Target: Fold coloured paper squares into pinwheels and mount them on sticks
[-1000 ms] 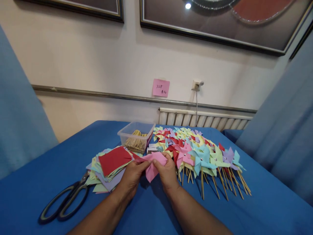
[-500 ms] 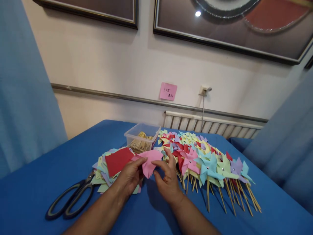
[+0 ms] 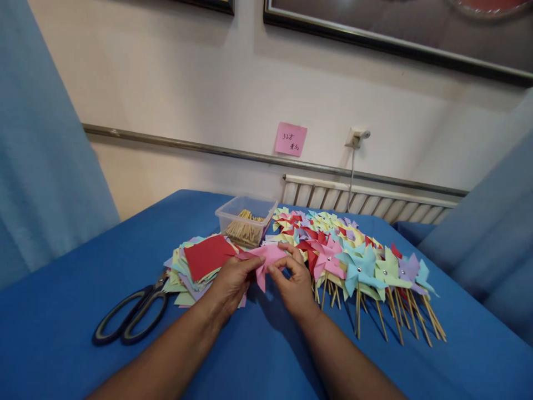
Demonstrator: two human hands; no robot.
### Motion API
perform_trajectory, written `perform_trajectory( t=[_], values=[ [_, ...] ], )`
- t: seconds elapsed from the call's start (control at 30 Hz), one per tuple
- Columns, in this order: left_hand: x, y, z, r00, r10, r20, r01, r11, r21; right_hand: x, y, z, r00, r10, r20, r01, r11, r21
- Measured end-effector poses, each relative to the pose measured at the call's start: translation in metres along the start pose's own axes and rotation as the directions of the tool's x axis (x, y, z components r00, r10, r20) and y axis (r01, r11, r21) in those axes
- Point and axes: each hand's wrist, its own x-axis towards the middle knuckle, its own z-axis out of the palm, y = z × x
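Between my two hands is a pink paper pinwheel head (image 3: 265, 263), its blades partly folded. My left hand (image 3: 235, 278) pinches its left side between thumb and fingers. From the right, my right hand (image 3: 293, 278) has thumb and forefinger closed on a blade of the same paper. Just left of my left hand lies a stack of coloured paper squares, with a red square (image 3: 209, 256) on top. A pair of scissors (image 3: 135, 316) rests left of the stack, its blades hidden under the paper.
A clear plastic box (image 3: 246, 222) of wooden sticks stands behind the stack. Many finished pinwheels (image 3: 360, 268) on sticks lie in rows at the right. The blue tablecloth (image 3: 62, 322) covers the table. Behind are a radiator (image 3: 370, 201) and a pink note (image 3: 290, 139) on the wall.
The camera view has tipped downward slightly. My right thumb and forefinger have closed on a blade of the pink paper, which looks more folded; my left hand keeps its hold.
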Motion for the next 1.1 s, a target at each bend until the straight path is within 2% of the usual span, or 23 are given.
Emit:
perform_trajectory(
  t=[0.23, 0.5, 0.73, 1.1],
  values=[
    [0.005, -0.007, 0.001, 1.0, -0.017, 0.008, 0.017, 0.997, 0.079, 0.005, 0.013, 0.0, 0.997, 0.079, -0.027, -0.078, 0.997, 0.029],
    [0.0, -0.004, 0.004, 0.999, -0.032, 0.007, 0.031, 0.993, 0.114, 0.004, 0.009, 0.001, 0.993, 0.108, -0.047, -0.106, 0.994, 0.038],
    [0.001, -0.006, 0.005, 0.996, -0.063, 0.058, 0.056, 0.992, 0.113, 0.004, 0.008, 0.0, 0.987, 0.153, -0.04, -0.151, 0.987, 0.061],
    [0.001, -0.005, 0.003, 0.999, -0.03, 0.032, 0.026, 0.993, 0.114, 0.002, 0.004, -0.002, 0.995, 0.099, -0.034, -0.097, 0.993, 0.063]
  ],
)
